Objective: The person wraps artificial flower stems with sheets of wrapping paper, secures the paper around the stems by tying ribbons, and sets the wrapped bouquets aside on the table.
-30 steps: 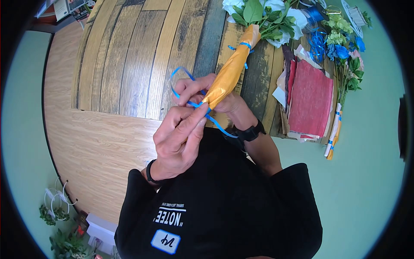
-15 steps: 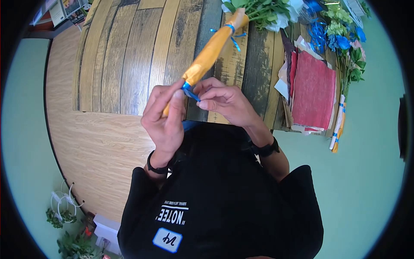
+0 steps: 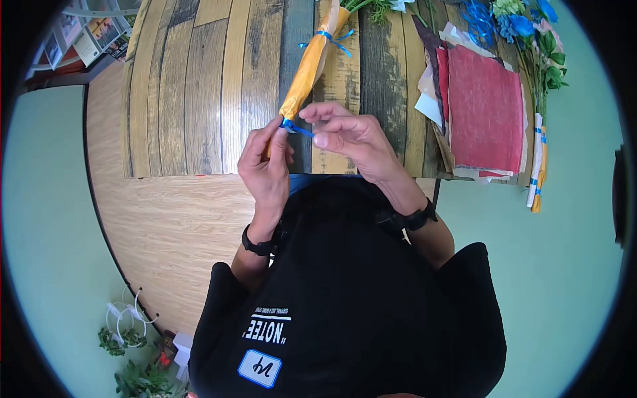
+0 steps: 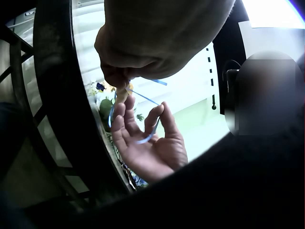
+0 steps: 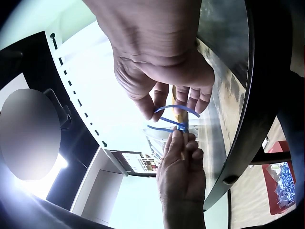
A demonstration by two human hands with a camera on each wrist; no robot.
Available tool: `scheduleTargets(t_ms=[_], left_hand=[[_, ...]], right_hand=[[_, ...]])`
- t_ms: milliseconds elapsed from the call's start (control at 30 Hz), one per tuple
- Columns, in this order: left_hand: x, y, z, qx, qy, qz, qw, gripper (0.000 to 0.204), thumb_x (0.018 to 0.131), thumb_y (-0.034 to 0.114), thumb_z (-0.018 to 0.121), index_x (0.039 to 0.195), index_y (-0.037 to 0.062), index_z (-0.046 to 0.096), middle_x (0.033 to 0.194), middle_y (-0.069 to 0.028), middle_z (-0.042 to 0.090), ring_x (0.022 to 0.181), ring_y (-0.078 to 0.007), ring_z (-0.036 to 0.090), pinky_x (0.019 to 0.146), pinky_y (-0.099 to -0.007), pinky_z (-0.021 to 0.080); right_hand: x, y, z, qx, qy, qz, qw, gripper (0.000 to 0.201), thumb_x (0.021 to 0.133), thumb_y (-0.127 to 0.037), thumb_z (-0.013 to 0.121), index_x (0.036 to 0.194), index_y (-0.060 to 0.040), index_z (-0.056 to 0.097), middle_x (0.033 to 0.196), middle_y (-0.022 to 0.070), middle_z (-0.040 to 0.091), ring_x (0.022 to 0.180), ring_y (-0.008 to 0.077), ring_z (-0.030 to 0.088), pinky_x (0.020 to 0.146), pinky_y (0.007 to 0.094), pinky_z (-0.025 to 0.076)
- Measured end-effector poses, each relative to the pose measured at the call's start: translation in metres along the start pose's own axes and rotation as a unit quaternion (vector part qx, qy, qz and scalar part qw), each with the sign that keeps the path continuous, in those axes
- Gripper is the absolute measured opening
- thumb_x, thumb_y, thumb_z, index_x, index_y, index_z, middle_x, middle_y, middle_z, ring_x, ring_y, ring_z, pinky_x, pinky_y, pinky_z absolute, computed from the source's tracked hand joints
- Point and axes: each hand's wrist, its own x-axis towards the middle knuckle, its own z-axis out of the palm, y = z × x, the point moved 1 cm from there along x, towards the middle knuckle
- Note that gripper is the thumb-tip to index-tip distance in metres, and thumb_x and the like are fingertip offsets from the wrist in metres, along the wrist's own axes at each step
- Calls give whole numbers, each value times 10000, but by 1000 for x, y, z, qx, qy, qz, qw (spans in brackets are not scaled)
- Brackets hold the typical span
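A person in a black shirt sits or stands, I can't tell which, at a wooden table (image 3: pixel 199 86). An orange-wrapped bouquet (image 3: pixel 306 74) slants over its near edge, stems toward the person. The left hand (image 3: pixel 264 154) grips the lower end, fingers curled beside a blue ribbon (image 3: pixel 288 124); the right hand (image 3: pixel 355 140) pinches the ribbon's loose end between thumb and forefinger. Red paper sheets (image 3: pixel 484 109) lie to the right.
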Motion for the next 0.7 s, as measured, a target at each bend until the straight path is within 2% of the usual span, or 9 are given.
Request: scheduleTargets(t_ms=[100,167,300,333,433,500,567,600,700], left_hand=[[-7,-7,8,28,-4,21,999,248,940,-38,669,1177,14,719,866,-36,627,648,-57,576,530,-195,448],[-9,-10,12,99,-19,62,993,255,934,-42,676,1177,20,721,850,-33,633,657,-56,570,548,-207,451],[-12,-13,17,202,-41,159,965,273,898,-45,716,1165,14,721,811,-65,641,676,-115,604,598,-255,485],[-13,-10,19,201,-41,153,967,283,881,-37,735,1159,17,724,810,-86,653,688,-147,629,617,-266,501],[-19,-4,26,222,-62,167,959,272,878,-28,743,1146,19,730,820,-94,667,689,-153,642,619,-263,503],[-20,-7,31,206,-62,135,967,265,855,-15,762,1115,35,747,841,-81,672,721,-171,640,640,-275,505],[-19,-7,36,257,-51,203,943,255,834,-4,772,1082,52,763,883,-65,672,773,-188,631,670,-290,506],[-20,-6,38,255,-55,179,949,244,818,0,773,1055,58,769,923,-62,667,810,-204,617,692,-302,504],[-16,-9,37,248,-82,192,946,205,843,-4,757,1044,34,759,927,-83,660,795,-202,626,680,-288,503]], right_hand=[[0,-1,3,16,7,-7,1000,116,930,-80,703,986,8,755,1235,120,651,1103,173,602,991,321,464],[-2,-5,2,28,12,6,1000,126,929,-87,706,992,9,755,1206,119,668,1078,170,612,976,320,470],[-7,-8,-2,15,28,37,999,154,939,-125,708,1008,2,759,1040,100,722,985,143,650,899,304,498],[-8,-8,-3,2,34,42,999,161,945,-137,707,1010,1,760,988,93,734,956,134,661,875,299,505],[-13,-11,-7,-32,72,59,995,176,955,-156,704,999,5,759,932,87,742,924,132,672,876,296,509],[-17,-6,-14,-9,85,55,995,182,962,-160,698,993,9,757,929,90,743,916,136,673,882,298,509],[-21,-2,-20,12,100,50,994,189,968,-164,691,987,13,754,925,92,744,909,139,674,888,300,508],[-24,-1,-22,7,110,47,993,188,972,-163,686,983,13,752,927,94,743,910,140,674,890,301,509],[-29,2,-23,6,128,38,991,187,981,-157,673,979,15,746,927,95,738,904,143,670,887,304,509]])
